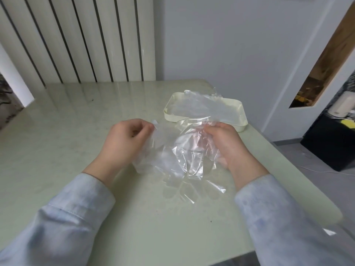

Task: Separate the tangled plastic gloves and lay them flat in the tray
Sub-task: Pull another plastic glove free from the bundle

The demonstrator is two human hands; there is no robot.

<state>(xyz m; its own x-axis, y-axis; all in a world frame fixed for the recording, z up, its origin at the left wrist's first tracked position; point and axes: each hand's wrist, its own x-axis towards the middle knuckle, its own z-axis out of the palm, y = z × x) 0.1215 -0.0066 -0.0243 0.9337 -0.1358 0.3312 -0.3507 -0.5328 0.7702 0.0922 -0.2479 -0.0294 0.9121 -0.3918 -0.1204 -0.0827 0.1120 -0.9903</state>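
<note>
A crumpled bunch of clear plastic gloves hangs between my two hands just above the pale green table. My left hand pinches its upper left edge with closed fingers. My right hand grips the upper right part, with film wrapped over the fingers. Behind them stands a cream tray, where a clear plastic glove lies spread out, one edge sticking up over the far rim.
The table's right edge runs close past the tray and my right arm. A ribbed white radiator panel stands behind the table. A black cabinet sits on the floor to the right.
</note>
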